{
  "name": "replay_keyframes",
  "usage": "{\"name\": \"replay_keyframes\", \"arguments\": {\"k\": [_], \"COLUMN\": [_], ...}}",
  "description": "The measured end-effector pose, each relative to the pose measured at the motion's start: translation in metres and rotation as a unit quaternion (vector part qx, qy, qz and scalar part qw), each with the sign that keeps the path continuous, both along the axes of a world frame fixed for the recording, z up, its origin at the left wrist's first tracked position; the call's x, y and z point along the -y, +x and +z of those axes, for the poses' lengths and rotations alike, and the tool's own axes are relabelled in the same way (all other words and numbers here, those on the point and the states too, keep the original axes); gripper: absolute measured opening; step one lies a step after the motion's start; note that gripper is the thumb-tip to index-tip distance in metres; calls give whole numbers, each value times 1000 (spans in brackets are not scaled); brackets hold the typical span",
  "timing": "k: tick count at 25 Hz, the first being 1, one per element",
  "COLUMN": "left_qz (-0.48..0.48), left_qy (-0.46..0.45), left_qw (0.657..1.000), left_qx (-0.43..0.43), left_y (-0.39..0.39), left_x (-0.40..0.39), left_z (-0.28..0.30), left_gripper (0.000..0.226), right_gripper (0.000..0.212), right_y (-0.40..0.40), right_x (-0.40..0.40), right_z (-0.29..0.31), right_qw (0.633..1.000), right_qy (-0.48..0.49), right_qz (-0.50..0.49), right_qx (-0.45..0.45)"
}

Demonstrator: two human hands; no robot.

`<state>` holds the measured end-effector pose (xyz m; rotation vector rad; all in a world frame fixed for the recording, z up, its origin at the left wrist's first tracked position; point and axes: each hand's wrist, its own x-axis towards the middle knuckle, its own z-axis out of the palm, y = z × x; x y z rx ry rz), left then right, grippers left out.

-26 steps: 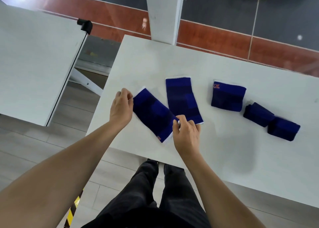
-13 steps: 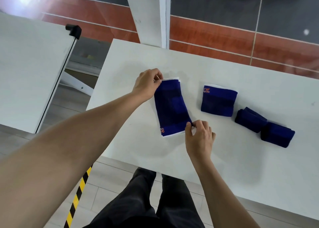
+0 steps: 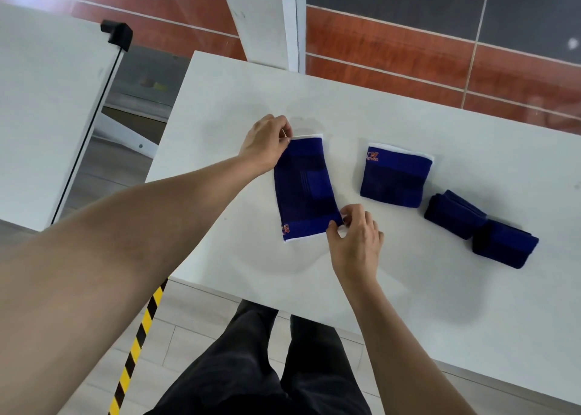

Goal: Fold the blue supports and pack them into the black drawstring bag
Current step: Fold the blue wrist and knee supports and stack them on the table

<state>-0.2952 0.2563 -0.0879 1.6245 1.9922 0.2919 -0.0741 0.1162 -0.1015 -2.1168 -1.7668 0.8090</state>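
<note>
A long blue support (image 3: 303, 188) lies flat near the middle of the white table (image 3: 408, 289), stacked on a second one whose white edge shows. My left hand (image 3: 267, 142) pinches its far left corner. My right hand (image 3: 355, 238) pinches its near right corner. To the right lies a shorter folded blue support (image 3: 394, 179) with an orange logo. Further right sit two small folded blue supports, one (image 3: 454, 216) touching the other (image 3: 503, 245). No black drawstring bag is in view.
A second white table (image 3: 41, 116) stands to the left across a gap, with a black clamp (image 3: 117, 34) on its edge. A white post (image 3: 267, 18) rises behind the table. Yellow-black tape (image 3: 138, 345) marks the floor beside my legs.
The left support was lifted from its slanted spot and laid on top of the straight one. Both hands moved with it and now hold opposite corners of the stack.
</note>
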Motion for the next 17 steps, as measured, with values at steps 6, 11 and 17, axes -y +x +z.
{"name": "replay_keyframes", "arguments": {"k": [6, 11, 17], "left_qz": [56, 120, 180], "left_qy": [-1, -24, -89], "left_qw": [998, 992, 969], "left_qx": [10, 44, 144], "left_y": [3, 23, 33], "left_x": [22, 127, 166], "left_z": [9, 5, 8], "left_gripper": [28, 26, 42], "right_gripper": [31, 27, 34], "right_y": [-4, -12, -21], "right_x": [0, 2, 15], "right_z": [1, 8, 17], "right_qw": [1000, 997, 985], "right_qy": [5, -19, -104], "right_qz": [17, -14, -54], "right_qx": [-22, -74, -124]}}
